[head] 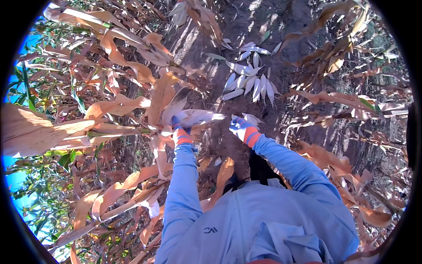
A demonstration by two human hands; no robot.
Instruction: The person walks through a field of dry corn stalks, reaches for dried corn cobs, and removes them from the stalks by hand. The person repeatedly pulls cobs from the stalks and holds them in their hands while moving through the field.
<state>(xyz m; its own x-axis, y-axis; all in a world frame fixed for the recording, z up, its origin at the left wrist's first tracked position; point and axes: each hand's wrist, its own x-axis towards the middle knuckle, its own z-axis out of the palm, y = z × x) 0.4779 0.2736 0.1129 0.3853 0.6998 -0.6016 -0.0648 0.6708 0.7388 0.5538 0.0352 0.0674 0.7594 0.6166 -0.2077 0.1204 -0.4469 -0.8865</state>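
My left hand (180, 132), in an orange and blue-grey glove, grips a corn ear in its pale dry husk (201, 117). The ear is on a dried corn stalk (122, 131) at the left, its loose husk tip pointing right. To the right of that tip is my right hand (243, 128), gloved alike, with fingers curled. A strip of pale husk (252, 118) sticks out past its knuckles; the palm side is hidden. Ahead of both hands, several pale corn ears (250, 81) lie in a loose heap on the soil.
Dry corn plants (132, 69) with broad curling leaves crowd the left side. Another row of dry stalks and leaves (346, 105) stands at the right. Between them runs a strip of bare soil (227, 145). A hanging ear (179, 14) is at the top.
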